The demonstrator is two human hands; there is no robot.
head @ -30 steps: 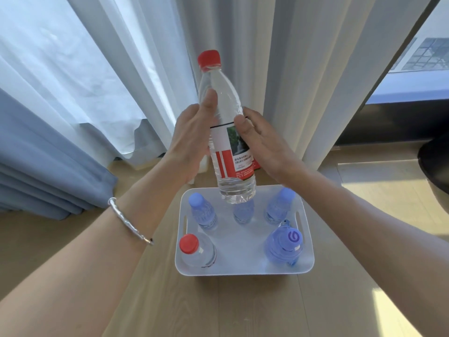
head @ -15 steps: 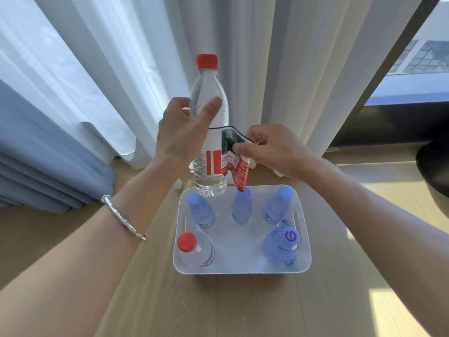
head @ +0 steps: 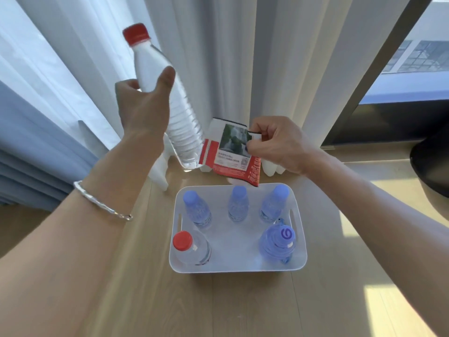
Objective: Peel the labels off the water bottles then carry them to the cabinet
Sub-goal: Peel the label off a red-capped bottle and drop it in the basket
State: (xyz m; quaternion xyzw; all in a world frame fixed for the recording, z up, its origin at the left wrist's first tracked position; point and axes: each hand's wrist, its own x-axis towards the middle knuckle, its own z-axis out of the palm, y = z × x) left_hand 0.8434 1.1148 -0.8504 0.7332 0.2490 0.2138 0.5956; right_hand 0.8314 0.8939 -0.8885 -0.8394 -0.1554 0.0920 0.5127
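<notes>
My left hand [head: 142, 107] grips a clear water bottle [head: 179, 122] with a red cap around its upper body; the bottle tilts, cap up and left, base down and right, and its ribbed body is bare. My right hand [head: 277, 142] pinches the red and white label [head: 230, 154] by its top edge; the label hangs loose just right of the bottle's base, above the white bin [head: 238, 267]. In the bin stand three small blue-capped bottles [head: 239, 203] in the back row, a red-capped bottle [head: 189, 246] front left and a fat blue bottle [head: 277, 242] front right.
The bin sits on a light wooden surface [head: 243, 305]. White curtains [head: 255, 57] hang just behind it, with blue drapes [head: 29, 154] at the left. A dark round object [head: 432, 161] sits at the right edge, under a window.
The label has come fully off the bottle and now hangs from my right hand. My left hand has tilted the bottle, swinging its cap to the left.
</notes>
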